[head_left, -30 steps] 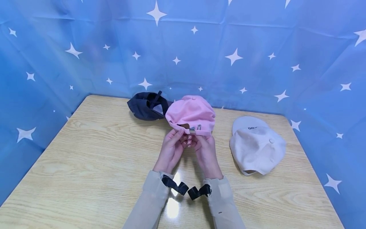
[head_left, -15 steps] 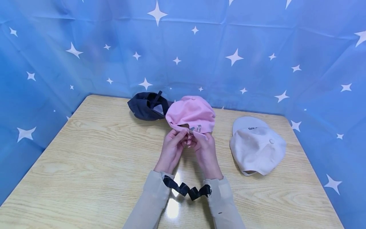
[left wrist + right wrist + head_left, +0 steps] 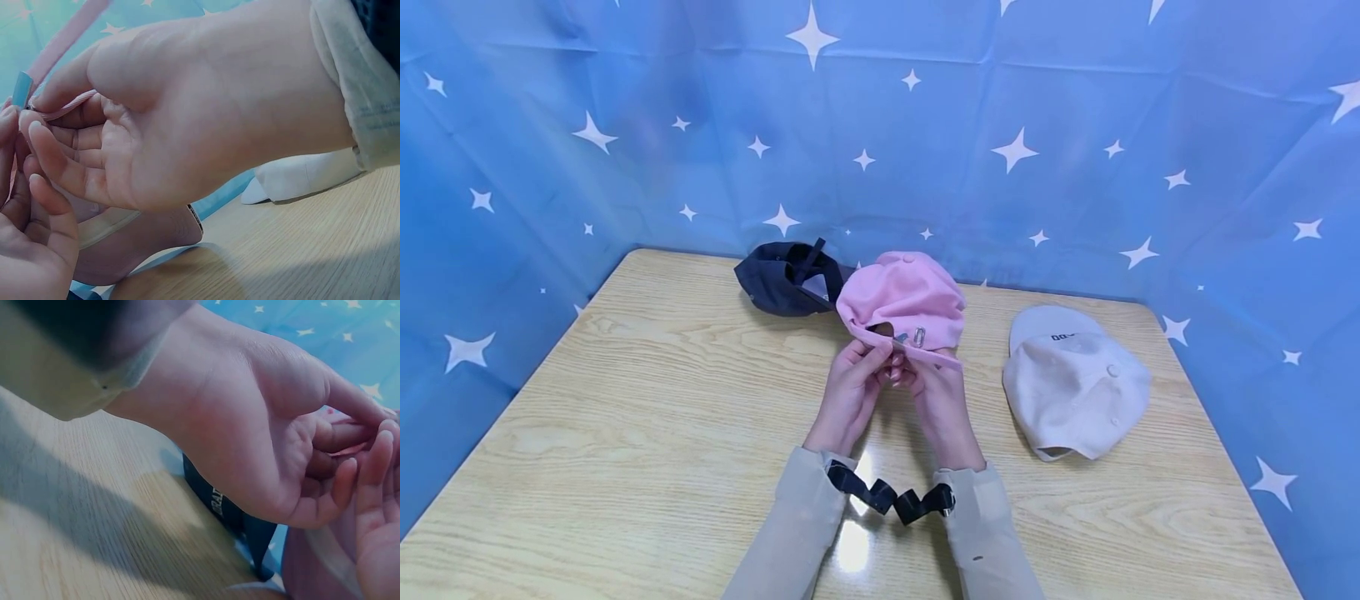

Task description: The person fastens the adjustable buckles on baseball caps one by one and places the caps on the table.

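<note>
A pink cap point(image 3: 906, 292) is held up with its back opening and strap facing me in the head view. My left hand point(image 3: 848, 392) pinches the strap between thumb and fingers at the left of the opening. Close beside it, my right hand point(image 3: 942, 404) pinches the strap from the right, fingertips nearly meeting the left ones. The strap end point(image 3: 946, 362) sticks out over the right hand, apart from the cap's rim. A small metal buckle point(image 3: 22, 89) shows on the strap in the left wrist view. Fingers partly hide the pinched spot.
A dark navy cap point(image 3: 782, 283) lies behind and left of the pink one, opening showing. On the right rests an off-white cap point(image 3: 1075, 392) with dark lettering by its brim. The wooden table point(image 3: 625, 433) meets a blue star-patterned cloth point(image 3: 880, 108) at the back.
The strap's right end has swung down and away from the cap's rim, over the right hand. Both hands stay nearly in place, with small finger shifts.
</note>
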Tool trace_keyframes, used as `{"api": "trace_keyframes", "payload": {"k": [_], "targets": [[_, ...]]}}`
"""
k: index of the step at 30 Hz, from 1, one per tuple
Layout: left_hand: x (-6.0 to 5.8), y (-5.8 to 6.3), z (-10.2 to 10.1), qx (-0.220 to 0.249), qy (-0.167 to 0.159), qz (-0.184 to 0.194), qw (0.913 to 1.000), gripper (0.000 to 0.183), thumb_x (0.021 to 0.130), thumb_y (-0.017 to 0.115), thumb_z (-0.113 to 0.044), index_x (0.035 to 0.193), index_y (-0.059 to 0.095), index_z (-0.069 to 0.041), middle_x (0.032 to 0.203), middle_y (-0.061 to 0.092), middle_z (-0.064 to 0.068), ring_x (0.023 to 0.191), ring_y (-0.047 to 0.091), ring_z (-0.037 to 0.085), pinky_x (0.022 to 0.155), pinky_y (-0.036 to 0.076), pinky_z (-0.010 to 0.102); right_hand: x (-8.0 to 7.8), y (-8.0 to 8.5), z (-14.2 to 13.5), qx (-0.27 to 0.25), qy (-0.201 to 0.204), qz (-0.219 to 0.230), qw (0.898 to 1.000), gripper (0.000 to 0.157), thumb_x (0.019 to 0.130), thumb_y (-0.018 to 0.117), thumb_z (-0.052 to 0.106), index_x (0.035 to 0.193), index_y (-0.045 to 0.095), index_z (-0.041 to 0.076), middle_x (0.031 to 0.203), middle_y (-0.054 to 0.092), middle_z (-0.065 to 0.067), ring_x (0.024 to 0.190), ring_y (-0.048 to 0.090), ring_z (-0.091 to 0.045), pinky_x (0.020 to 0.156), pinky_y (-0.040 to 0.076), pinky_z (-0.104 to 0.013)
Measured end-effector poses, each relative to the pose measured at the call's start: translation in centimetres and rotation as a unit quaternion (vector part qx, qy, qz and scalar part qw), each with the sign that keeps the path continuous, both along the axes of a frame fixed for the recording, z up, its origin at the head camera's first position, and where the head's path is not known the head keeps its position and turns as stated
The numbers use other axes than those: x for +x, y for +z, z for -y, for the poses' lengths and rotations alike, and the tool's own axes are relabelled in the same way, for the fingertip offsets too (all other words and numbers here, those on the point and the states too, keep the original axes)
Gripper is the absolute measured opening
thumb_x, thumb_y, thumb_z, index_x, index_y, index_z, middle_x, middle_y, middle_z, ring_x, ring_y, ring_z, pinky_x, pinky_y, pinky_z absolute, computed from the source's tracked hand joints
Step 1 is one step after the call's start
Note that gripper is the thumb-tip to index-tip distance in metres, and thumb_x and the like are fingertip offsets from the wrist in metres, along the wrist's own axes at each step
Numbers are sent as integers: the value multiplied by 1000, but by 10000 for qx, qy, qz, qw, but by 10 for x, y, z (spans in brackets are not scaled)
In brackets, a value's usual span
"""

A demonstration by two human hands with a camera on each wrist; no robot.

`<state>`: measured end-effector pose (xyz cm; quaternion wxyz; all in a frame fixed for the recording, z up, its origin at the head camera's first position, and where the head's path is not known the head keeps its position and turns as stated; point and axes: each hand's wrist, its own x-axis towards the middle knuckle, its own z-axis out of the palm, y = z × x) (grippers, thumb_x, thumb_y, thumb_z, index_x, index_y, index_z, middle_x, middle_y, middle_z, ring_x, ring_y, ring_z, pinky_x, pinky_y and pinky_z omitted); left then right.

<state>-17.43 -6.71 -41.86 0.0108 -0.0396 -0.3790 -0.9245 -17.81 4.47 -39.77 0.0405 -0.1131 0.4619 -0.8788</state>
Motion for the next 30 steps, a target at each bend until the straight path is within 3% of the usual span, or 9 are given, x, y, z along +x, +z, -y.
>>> {"api": "trace_keyframes", "payload": {"k": [6, 12, 15, 19, 22, 30], "targets": [[0, -1, 1, -8, -164, -111, 9998, 12, 82, 65, -17, 88, 62, -7, 81, 60, 4, 71, 53, 13, 61, 42, 22, 0, 0, -1, -85, 35, 66, 9999, 11, 88, 52, 0, 87, 62, 1, 75, 62, -7, 58, 57, -12, 55, 48, -20], [-1, -2, 1, 12, -269, -224, 9994, 9, 83, 64, -16, 88, 63, -9, 79, 59, 2, 70, 53, 12, 61, 41, 24, -2, -6, 0, 0, -22, -120, 9999, 9, 87, 56, 6, 93, 59, 1, 77, 60, -6, 60, 56, -11, 56, 48, -20], [0, -2, 2, 4, -337, -276, 9991, 7, 83, 63, -15, 88, 63, -9, 79, 60, 3, 68, 54, 12, 62, 42, 24, -12, -25, -4, -16, 15, -294, 9996, 14, 86, 56, 3, 97, 59, -5, 79, 61, -10, 62, 58, -14, 57, 49, -22], [0, -4, 2, 16, -406, -313, 9987, 8, 82, 64, -14, 88, 62, -8, 79, 61, 4, 68, 55, 13, 64, 45, 25, -32, -61, -11, 341, -173, -221, 9990, 19, 85, 57, 4, 101, 58, -7, 82, 61, -12, 61, 58, -16, 56, 49, -24], [-1, -5, 1, -5, -427, -336, 9985, 10, 82, 64, -14, 88, 62, -7, 80, 61, 5, 69, 55, 14, 65, 46, 26, -41, -76, -14, 659, -414, -102, 9969, 26, 82, 63, 8, 103, 58, -7, 83, 61, -15, 60, 57, -18, 55, 49, -27], [-2, -8, 0, -70, -389, -292, 9988, 16, 79, 67, -17, 89, 59, -7, 82, 57, 4, 70, 53, 14, 65, 45, 24, -43, -80, -13, 1291, -770, -129, 9886, 30, 76, 70, 15, 97, 61, -5, 85, 60, -20, 61, 56, -23, 56, 50, -34]]}}
